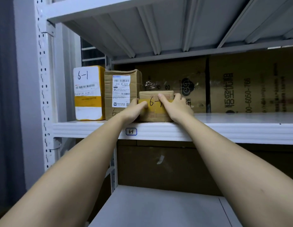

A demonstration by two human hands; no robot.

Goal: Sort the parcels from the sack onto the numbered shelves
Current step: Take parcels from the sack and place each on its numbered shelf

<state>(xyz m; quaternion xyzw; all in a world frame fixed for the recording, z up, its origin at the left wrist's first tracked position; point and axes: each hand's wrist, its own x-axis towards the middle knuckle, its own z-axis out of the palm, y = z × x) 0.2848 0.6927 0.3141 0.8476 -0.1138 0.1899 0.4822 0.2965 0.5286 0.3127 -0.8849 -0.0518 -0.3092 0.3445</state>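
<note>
two bare forearms reach up and forward from the bottom corners, converging on a small brown parcel (156, 106) that sits at the front edge of the white shelf (232, 128). the left hand (134, 110) grips the parcel's left side, thumb laid across the yellow tape on its face and the other fingers hidden round the side. the right hand (177, 105) holds the right side, thumb up near the top edge, fingers curled over the top right corner. "6-" is handwritten in black on the parcel's face, with the next stroke partly covered by the right thumb.

the parcel's base rests on the shelf. just below, on the shelf's front lip, a small blue-framed tag (131, 131) reads "6-1".

just beside the parcel on the left stands a taller brown box (121, 94) with a white printed shipping label; the left hand lies in front of its lower right corner. left of that, close against it, stands a yellow and white box (88, 93) marked "6-1" by hand near the top. behind and to the right, a large flat sheet of cardboard (240, 82) with printed characters and digits lines the back of the shelf.

overhead is the ribbed underside of the next shelf (159, 27), and a perforated white upright (42, 79) runs down the left. below, a lower shelf surface (159, 208) shows, with dark cardboard behind it.
</note>
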